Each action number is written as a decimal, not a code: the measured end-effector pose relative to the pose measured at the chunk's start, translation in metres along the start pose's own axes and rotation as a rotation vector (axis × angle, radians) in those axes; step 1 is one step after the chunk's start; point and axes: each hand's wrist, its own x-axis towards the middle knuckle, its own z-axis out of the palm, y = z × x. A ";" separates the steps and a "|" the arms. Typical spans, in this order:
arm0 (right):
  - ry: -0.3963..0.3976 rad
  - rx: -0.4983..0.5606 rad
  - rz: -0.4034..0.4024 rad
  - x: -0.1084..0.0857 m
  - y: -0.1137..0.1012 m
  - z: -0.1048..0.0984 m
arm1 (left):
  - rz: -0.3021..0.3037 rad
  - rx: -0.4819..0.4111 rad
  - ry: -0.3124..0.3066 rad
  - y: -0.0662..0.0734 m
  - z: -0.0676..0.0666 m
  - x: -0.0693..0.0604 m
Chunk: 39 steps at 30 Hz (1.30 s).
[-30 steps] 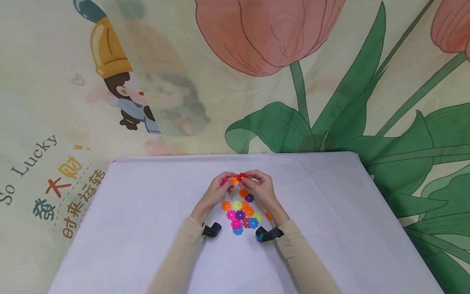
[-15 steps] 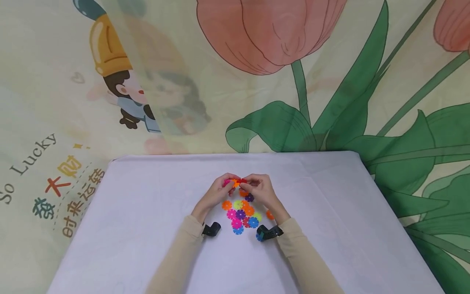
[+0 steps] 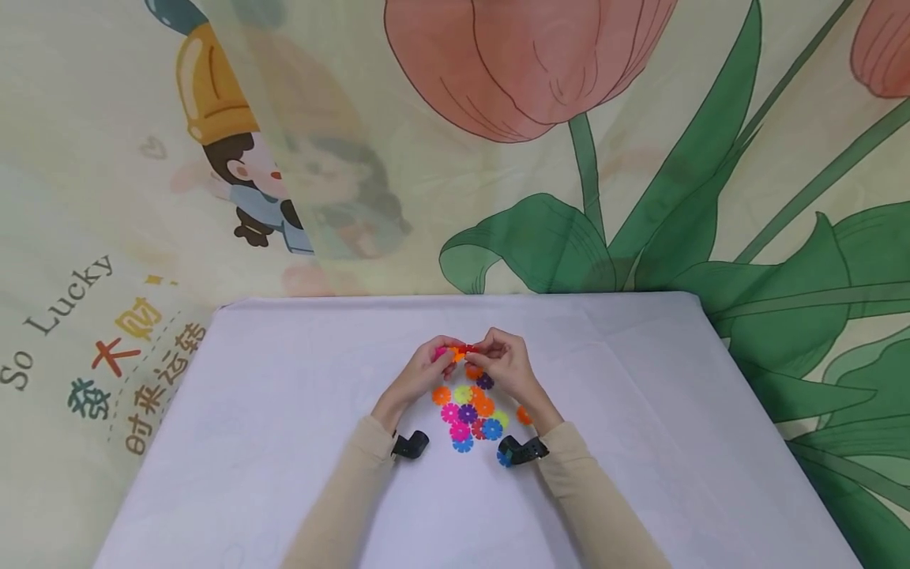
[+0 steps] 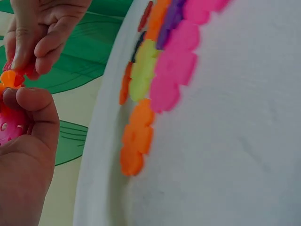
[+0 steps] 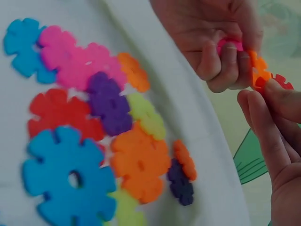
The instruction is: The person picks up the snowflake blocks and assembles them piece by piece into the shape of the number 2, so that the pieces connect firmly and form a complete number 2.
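Above the table's far part, the left hand (image 3: pixel 419 374) holds a pink disc (image 5: pixel 229 45) and an orange disc (image 5: pixel 259 70), notched like flowers. The right hand (image 3: pixel 513 369) pinches a red notched disc (image 5: pixel 282 82) that meets the orange one's edge. In the left wrist view the pink disc (image 4: pixel 10 126) lies partly behind the left fingers, with the orange disc (image 4: pixel 9 79) between the two hands. Fingers cover much of all three pieces, so how deeply red and orange join cannot be told.
Loose discs lie below the hands on the white-covered table (image 3: pixel 284 411): blue (image 5: pixel 68 176), purple (image 5: pixel 109 103), orange (image 5: pixel 140 162), yellow, red and pink, some overlapping. One orange disc (image 3: pixel 524 415) is beside the right wrist. A printed cloth (image 3: pixel 355 158) hangs behind the table.
Both hands have come slightly lower than a second ago. The red disc has turned from face-on to nearly edge-on against the orange one. The loose discs lie as before.
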 end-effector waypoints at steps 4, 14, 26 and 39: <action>-0.002 -0.031 -0.036 -0.001 0.000 0.002 | 0.017 0.044 0.026 -0.006 -0.002 -0.002; 0.016 0.012 0.039 -0.008 0.002 -0.001 | 0.083 0.093 0.044 -0.007 -0.006 -0.009; 0.072 -0.282 0.160 -0.006 0.006 -0.022 | 0.040 0.100 0.120 -0.007 -0.013 -0.006; 0.000 -0.727 0.254 -0.007 0.016 -0.018 | 0.031 0.095 0.167 -0.010 -0.012 -0.007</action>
